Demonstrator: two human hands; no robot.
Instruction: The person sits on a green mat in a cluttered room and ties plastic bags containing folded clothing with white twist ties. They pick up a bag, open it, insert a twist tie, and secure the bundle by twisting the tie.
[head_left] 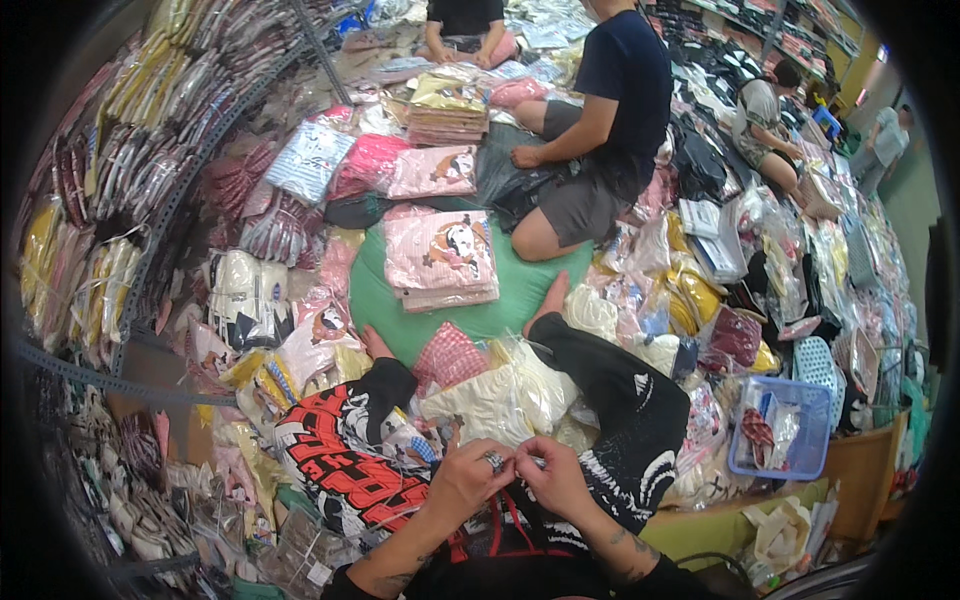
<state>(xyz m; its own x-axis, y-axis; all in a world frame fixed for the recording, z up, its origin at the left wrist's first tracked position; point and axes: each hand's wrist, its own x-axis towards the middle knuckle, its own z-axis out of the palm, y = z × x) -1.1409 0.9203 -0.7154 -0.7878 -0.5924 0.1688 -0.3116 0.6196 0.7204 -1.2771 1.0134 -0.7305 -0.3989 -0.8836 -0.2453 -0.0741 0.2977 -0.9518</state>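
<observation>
Sits with legs apart, holding the ringed left hand and right hand together at the fingertips, near cream bagged clothes. Faces a stack of pink bagged garments on a green cushion, with a co-worker at its far side. Has a blue basket to the right and loaded metal shelving to the left.

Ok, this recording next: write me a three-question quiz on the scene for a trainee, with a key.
1. True or false: the left hand and right hand are spread wide apart.
2. What colour is the cushion under the pink stack? A) red B) green C) yellow
3. Fill in: the ring is worn on the ____ hand.

Key:
1. False; they are close together.
2. B
3. left
</observation>
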